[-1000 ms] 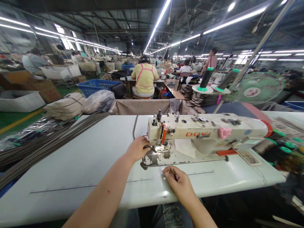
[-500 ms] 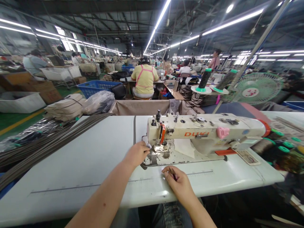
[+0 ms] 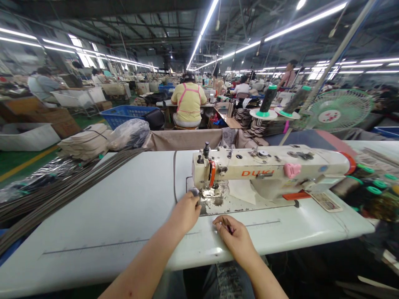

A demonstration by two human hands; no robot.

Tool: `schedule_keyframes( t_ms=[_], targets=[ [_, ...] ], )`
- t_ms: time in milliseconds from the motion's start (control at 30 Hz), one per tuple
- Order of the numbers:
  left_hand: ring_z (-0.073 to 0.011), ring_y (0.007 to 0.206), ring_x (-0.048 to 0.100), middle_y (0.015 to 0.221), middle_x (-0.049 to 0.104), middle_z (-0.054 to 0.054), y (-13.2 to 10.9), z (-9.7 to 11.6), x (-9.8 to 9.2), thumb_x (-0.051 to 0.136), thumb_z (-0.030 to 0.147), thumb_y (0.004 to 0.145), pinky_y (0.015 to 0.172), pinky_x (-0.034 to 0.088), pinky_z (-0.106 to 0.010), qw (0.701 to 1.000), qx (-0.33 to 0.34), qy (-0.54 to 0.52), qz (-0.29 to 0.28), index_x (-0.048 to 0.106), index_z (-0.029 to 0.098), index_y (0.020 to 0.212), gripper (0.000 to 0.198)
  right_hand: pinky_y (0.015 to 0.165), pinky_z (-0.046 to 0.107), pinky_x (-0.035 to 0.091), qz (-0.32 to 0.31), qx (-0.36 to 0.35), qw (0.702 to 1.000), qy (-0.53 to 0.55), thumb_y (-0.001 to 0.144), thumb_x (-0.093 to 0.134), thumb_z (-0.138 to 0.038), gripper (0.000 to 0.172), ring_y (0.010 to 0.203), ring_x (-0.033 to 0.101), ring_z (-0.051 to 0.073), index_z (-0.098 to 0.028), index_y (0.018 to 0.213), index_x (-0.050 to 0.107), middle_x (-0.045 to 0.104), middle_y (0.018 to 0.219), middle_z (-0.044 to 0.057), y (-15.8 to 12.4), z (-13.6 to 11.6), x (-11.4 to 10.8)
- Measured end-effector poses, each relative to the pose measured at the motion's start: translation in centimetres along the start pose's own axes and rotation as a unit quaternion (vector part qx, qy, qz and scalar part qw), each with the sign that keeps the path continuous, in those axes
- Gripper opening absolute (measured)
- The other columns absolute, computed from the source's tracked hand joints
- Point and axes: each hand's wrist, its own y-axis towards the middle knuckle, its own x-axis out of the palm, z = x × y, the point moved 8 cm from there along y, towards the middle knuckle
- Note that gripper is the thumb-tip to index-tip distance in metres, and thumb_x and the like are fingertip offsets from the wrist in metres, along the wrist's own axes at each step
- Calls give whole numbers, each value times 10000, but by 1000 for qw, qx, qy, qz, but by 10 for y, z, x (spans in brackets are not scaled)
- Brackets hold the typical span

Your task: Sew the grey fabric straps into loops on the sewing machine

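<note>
The left hand (image 3: 185,214) curls at the metal plate (image 3: 237,206) of the sewing machine (image 3: 268,172), just beside the presser foot (image 3: 207,193); whether it holds anything, I cannot tell. The right hand (image 3: 235,237) pinches a small dark item (image 3: 228,226) in a narrow grip over the white table (image 3: 93,211). Long dark strips (image 3: 68,182) lie left; thread spools (image 3: 374,187) sit right.
</note>
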Motion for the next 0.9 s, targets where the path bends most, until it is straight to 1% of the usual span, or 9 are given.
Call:
schedule_keyframes(
  t_ms=[133,267,400,467,533,567,667,733,900],
  targets=[
    [-182,877,684,1063,655,-118,-3,8,17,550,186,911,863,565,-279,999,-35,-10,-4,714,146,1011,196,661,292,375,-10,-3,1000,-1,904,587,-465,293,685,468,164,-201,877,711,555,699,-11,0,-2,1],
    [-215,944,684,1091,655,-128,-3,10,19,530,128,864,902,550,-307,999,-49,1,-3,684,159,1066,256,678,291,389,-11,-7,1000,-1,917,586,-462,289,712,490,169,-203,886,711,586,740,-2,0,2,0],
    [-262,976,694,1173,642,-172,-12,15,15,565,117,811,907,550,-345,999,-43,14,-9,609,111,1267,458,663,283,370,-8,-7,1000,-3,915,590,-464,287,691,466,161,-205,872,708,550,711,-15,-2,5,-2],
    [-278,1044,691,1278,605,-209,-18,17,19,578,119,796,961,539,-355,999,-39,14,-17,524,80,1386,593,660,284,369,-7,-14,1000,-3,910,577,-461,290,687,473,163,-206,853,702,554,706,-13,-2,5,-2],
    [-285,1149,665,1397,547,-209,-23,19,26,591,126,771,1044,503,-365,999,-32,15,-25,459,116,1459,700,658,287,368,-5,-20,1000,-7,902,568,-464,296,681,478,165,-209,827,698,560,698,-9,0,6,-1],
    [-293,1216,636,1431,528,-197,-25,20,30,593,139,768,1092,475,-379,999,-23,17,-24,463,139,1460,705,654,288,364,-4,-22,1000,-8,894,572,-472,302,673,476,164,-210,814,698,559,691,-8,1,8,-1],
    [-306,1450,454,1538,452,-175,-29,24,37,587,180,774,1225,355,-398,1000,16,21,-10,481,147,1466,700,624,288,346,-3,-28,1000,-1,859,608,-565,373,635,451,156,-214,781,709,540,653,-13,3,15,-1],
    [-301,1510,380,1583,419,-168,-32,26,40,584,185,777,1255,319,-394,999,25,24,-12,486,142,1477,709,602,285,334,3,-35,999,24,828,624,-669,466,601,421,145,-215,777,719,512,621,-21,0,19,-2],
    [-308,1475,441,1585,454,-169,-40,29,44,555,197,849,1249,344,-424,998,37,23,-51,552,151,1441,594,520,257,275,71,33,988,132,808,622,-793,597,501,307,104,-211,892,725,413,533,-59,-26,37,-18]
  ],
)
